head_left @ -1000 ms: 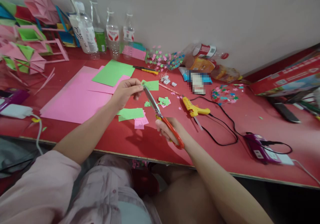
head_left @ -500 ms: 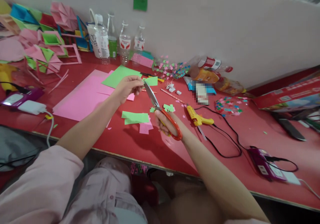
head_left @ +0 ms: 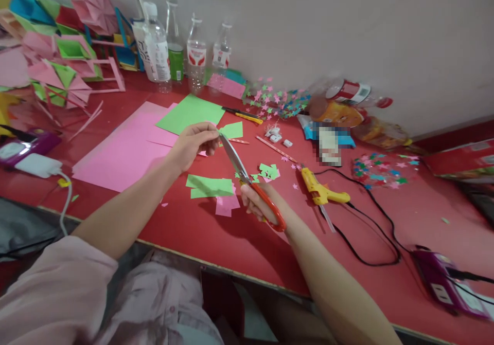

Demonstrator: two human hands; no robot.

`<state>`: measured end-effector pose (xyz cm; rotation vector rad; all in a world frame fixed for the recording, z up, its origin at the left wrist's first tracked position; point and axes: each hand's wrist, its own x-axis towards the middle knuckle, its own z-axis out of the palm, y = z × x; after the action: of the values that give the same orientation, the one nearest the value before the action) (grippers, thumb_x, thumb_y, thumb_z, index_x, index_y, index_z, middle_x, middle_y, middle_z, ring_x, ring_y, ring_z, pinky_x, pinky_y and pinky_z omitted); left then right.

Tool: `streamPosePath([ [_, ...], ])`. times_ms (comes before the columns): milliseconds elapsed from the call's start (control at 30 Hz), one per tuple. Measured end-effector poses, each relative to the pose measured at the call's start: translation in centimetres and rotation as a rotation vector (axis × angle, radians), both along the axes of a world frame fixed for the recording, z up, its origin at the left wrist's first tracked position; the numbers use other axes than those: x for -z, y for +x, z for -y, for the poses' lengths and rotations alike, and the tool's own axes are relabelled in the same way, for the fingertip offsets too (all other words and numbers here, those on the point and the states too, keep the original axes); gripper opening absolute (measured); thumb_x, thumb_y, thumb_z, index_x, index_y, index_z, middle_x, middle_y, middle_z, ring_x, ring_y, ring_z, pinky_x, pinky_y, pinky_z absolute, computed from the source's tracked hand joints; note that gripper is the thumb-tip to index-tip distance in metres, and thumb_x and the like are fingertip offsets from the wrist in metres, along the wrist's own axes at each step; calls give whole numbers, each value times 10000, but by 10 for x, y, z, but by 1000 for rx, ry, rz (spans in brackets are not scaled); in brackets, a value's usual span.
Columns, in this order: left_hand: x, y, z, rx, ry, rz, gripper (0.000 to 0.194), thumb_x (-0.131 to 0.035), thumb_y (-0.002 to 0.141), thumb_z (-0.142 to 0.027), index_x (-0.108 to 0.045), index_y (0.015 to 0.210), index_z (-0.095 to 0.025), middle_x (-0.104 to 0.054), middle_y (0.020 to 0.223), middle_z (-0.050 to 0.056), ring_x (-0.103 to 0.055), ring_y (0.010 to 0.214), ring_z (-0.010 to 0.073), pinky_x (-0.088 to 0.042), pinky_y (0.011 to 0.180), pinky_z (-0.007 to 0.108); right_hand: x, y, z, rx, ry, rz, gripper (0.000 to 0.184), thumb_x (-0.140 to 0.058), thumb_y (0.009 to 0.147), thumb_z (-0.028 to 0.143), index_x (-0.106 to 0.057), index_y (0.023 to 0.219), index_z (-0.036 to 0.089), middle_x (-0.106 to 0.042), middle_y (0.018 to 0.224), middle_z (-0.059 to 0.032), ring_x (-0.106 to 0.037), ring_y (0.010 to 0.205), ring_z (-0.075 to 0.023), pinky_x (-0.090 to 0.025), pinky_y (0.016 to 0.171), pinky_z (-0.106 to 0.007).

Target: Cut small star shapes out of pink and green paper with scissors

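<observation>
My left hand (head_left: 200,142) is closed in a pinch, with a small piece of green paper (head_left: 232,130) at its fingertips. Red-handled scissors (head_left: 232,156) are in my right hand (head_left: 252,201), fingers wrapped through the loops. Their blades look nearly together and point up to the left, the tip right by my left fingertips and the green paper. Below on the table lie green paper strips (head_left: 211,186) over pink paper pieces (head_left: 227,204). Cut green scraps (head_left: 269,171) lie just beyond my right hand.
Green (head_left: 191,116) and pink sheets (head_left: 116,149) lie left, a cutter knife (head_left: 247,117) behind. A yellow glue gun (head_left: 324,191) with a looping black cable lies right, near a purple power strip (head_left: 443,278). Plastic bottles (head_left: 196,57) and paper crafts (head_left: 73,52) stand along the back.
The view has tilted down a little and shifted. Both hands, the green paper piece and the scissors have come slightly nearer to me; the grips look the same.
</observation>
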<state>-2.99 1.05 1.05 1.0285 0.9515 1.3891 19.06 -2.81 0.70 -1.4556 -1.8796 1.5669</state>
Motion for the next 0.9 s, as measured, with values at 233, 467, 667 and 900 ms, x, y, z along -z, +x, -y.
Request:
streamPosePath([
  [233,-3,6,10,27,17,-124,133,-628,715,-232,-568,610,-175,-581,540,-24,-501,453,51,-422,456,183,-3,11,17,10,30,-12,501,-538,786,686,-503,646,206,-380,429,62,-458,419,-112,-360,386,-220],
  [467,-2,9,12,4,31,-170,106,-610,717,-205,-574,621,-180,-570,525,-20,-497,456,60,-423,451,190,-3,11,19,10,44,-21,488,-487,818,664,-499,660,203,-441,458,50,-402,374,-85,-359,395,-231],
  [667,-3,10,13,-47,78,-247,116,-604,730,-204,-569,622,-180,-567,533,-23,-495,461,58,-428,459,189,-7,11,20,6,55,0,490,-512,807,656,-487,631,200,-479,491,26,-410,389,-82,-353,389,-223],
  [900,-6,11,16,-84,108,-301,130,-609,730,-189,-561,609,-174,-561,534,-29,-485,451,48,-428,464,183,-9,9,21,46,25,-4,515,-496,813,678,-465,621,201,-487,504,24,-363,370,-62,-306,367,-212],
])
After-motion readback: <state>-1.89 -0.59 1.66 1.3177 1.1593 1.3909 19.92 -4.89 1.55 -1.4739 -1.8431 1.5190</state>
